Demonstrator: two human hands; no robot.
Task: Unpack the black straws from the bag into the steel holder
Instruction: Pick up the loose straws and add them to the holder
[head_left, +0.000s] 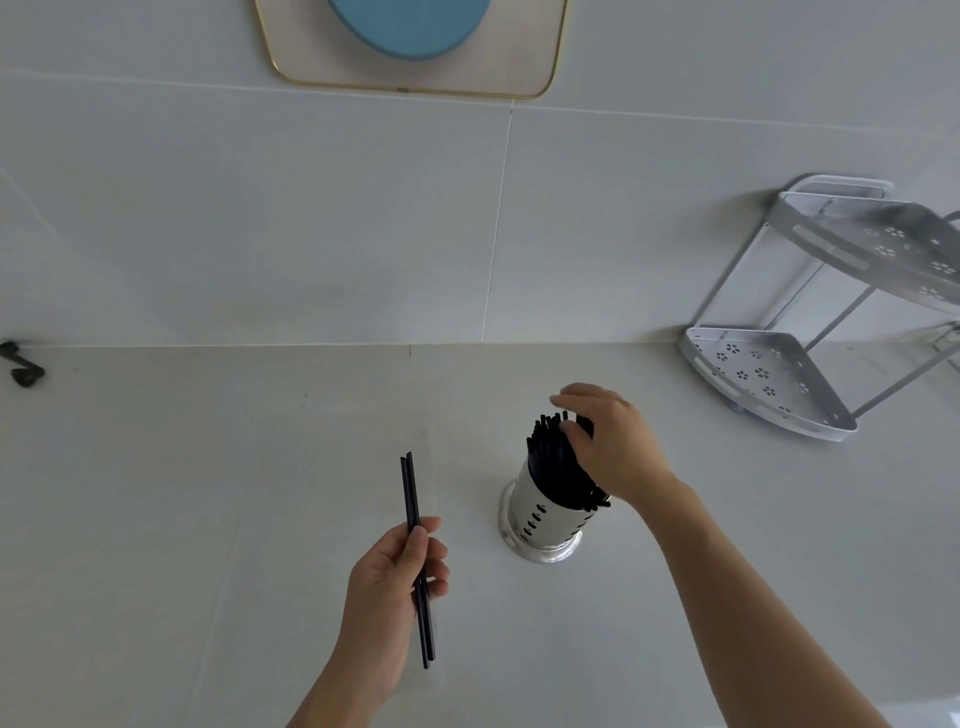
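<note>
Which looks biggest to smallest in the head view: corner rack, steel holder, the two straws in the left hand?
1. Corner rack.
2. Steel holder and the two straws: unsure. The straws look longer but far thinner, and lie nearer the camera.

A pale, off-white countertop (208, 519) fills the near half of the scene and runs back to a wall of large, light grey tiles (260, 218), their thin grout lines crossing just right of centre. High on the far wall hangs a rounded, gold-rimmed frame (540, 62) with a blue oval shape (410, 26) inside it, both cut off by the top edge. In the far right corner stands a two-tier metal corner shelf (769, 379), its trays pierced with flower-shaped holes. At the far left, where counter meets wall, sits a small dark object (23, 366), too small to identify. The light is soft and even, with faint shadows.
</note>
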